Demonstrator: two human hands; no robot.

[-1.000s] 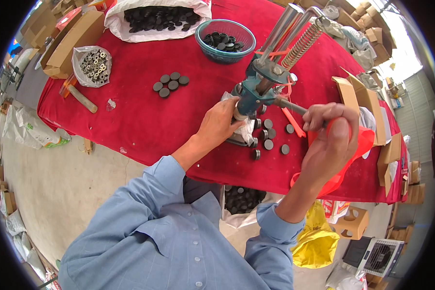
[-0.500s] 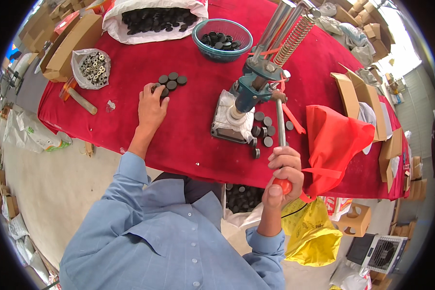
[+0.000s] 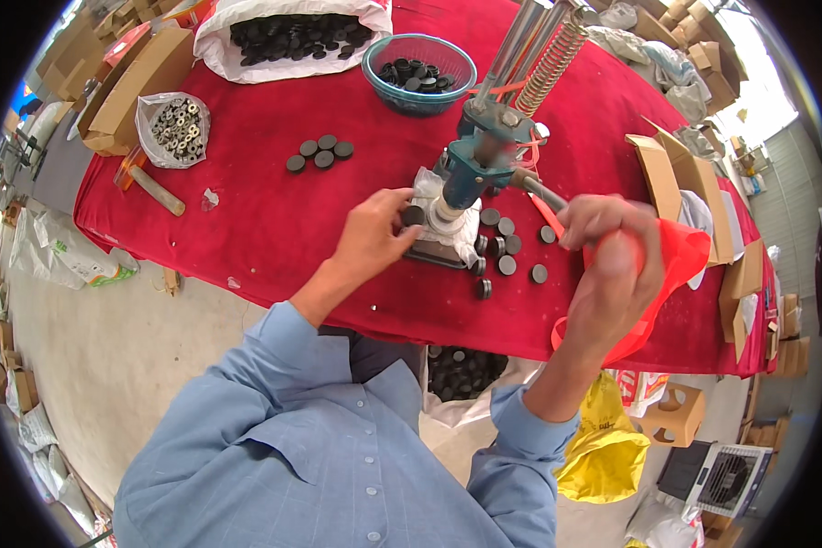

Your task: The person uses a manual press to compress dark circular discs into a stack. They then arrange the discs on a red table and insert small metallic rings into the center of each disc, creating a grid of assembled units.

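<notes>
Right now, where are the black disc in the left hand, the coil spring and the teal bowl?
Black disc (image 3: 413,216), head view: flat face.
Coil spring (image 3: 554,66), head view: middle coils.
Teal bowl (image 3: 420,104), head view: front wall.

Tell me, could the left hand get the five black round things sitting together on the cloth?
Probably yes: only red cloth seems to lie between the left hand and the group of black discs, though it holds another disc.
</notes>
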